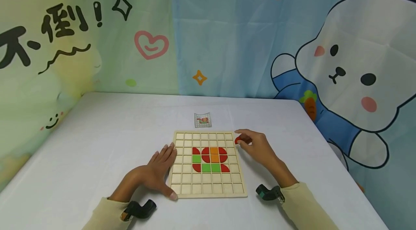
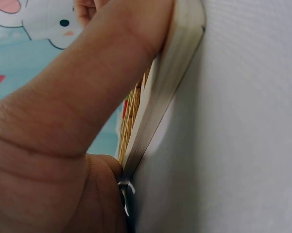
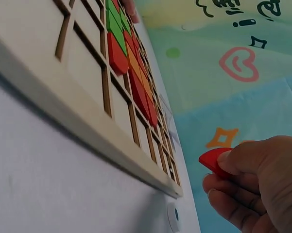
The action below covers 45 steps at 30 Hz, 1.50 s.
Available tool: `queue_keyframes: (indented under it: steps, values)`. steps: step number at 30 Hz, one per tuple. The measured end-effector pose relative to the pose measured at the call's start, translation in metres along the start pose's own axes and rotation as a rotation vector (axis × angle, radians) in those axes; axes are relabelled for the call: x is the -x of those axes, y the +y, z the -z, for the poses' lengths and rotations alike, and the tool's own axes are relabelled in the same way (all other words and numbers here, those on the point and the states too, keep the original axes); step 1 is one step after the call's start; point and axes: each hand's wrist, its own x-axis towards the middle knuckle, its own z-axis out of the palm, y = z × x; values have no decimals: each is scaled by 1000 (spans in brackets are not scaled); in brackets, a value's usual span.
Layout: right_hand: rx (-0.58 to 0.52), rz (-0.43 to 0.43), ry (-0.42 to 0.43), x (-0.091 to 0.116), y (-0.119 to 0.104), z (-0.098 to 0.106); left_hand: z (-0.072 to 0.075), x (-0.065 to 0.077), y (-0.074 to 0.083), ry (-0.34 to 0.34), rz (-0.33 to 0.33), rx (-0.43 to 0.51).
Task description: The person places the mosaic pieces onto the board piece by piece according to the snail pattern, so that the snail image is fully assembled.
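Observation:
On the table lies a pale wooden grid board (image 1: 207,178) with red rounded pieces (image 1: 206,155), orange squares (image 1: 214,154) and green squares (image 1: 210,167) set in its middle cells. My left hand (image 1: 158,172) rests along the board's left side, fingers straight and thumb by the near left corner. The left wrist view shows that thumb (image 2: 97,73) against the board's edge. At the board's far right edge, my right hand (image 1: 258,146) pinches a red rounded piece (image 3: 215,161) between thumb and finger, apart from the grid. The fingers partly cover this piece.
A small card (image 1: 203,120) with a gridded picture of coloured shapes lies behind the board. The white tabletop (image 1: 113,132) reaches back to a printed cloth (image 1: 221,42). In the right wrist view, a small white round thing (image 3: 173,217) appears near the board's corner.

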Motion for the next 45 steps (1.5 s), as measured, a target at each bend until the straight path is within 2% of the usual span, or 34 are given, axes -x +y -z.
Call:
queue_keyframes:
  steps: [6,12,15,19,23,30,37,45]
  values:
    - [-27,31,-32,-7,-9,-10,-6,-4,-8,11,8,-19]
    - [-40,109,-48,-15,-20,-22,-10,-7,-14,35,5,-19]
    - [-53,76,-71,-20,-28,-30,-10,-6,-14,31,6,-30]
    - [-54,-50,-126,-26,-42,-40,-4,-2,-6,14,3,-19]
    - [-59,-107,-171,-30,-51,-49,1,2,1,13,-15,5]
    - [-123,-44,-183,-33,-61,-63,2,3,2,1,-1,-12]
    - [-157,-35,-243,-38,-70,-78,2,1,1,5,-1,-17]
    - [-179,-15,-253,-44,-81,-89,2,2,1,8,-5,-21]
